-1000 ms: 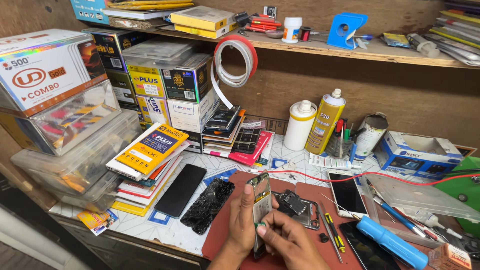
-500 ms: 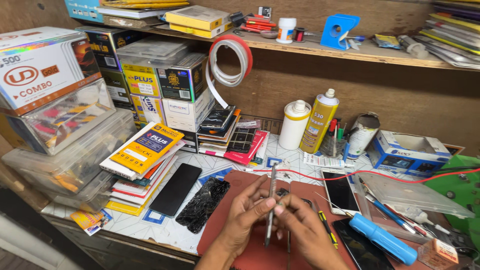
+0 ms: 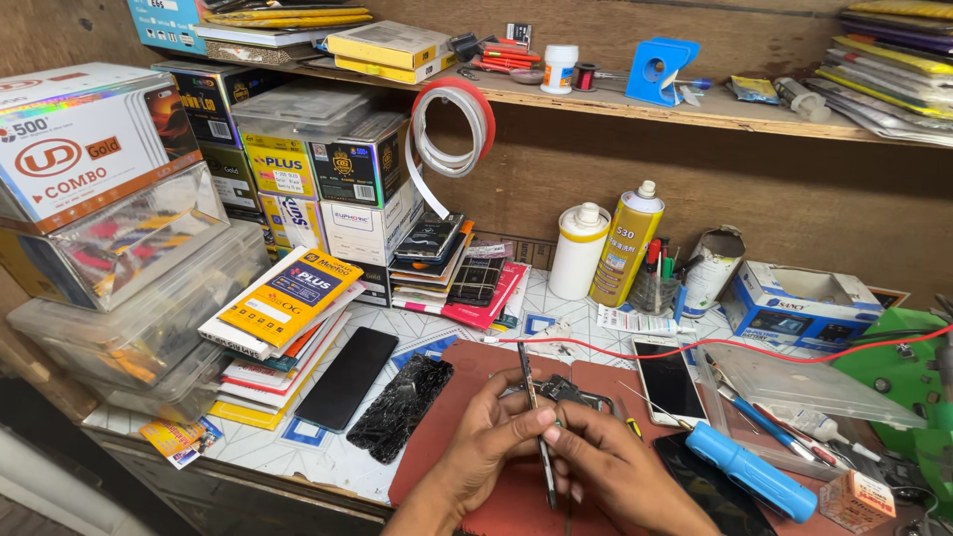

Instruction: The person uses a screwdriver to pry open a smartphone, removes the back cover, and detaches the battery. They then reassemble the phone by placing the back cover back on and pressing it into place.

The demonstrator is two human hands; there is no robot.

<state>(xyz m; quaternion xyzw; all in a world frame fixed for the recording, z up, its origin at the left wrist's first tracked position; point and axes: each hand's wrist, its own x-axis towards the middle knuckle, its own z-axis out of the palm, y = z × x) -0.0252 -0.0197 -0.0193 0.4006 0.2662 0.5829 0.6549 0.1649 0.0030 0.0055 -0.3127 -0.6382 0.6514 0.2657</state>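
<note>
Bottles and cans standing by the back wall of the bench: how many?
2: a white bottle and a yellow spray can right beside it, both upright. Others may be hidden behind the clutter.
</note>
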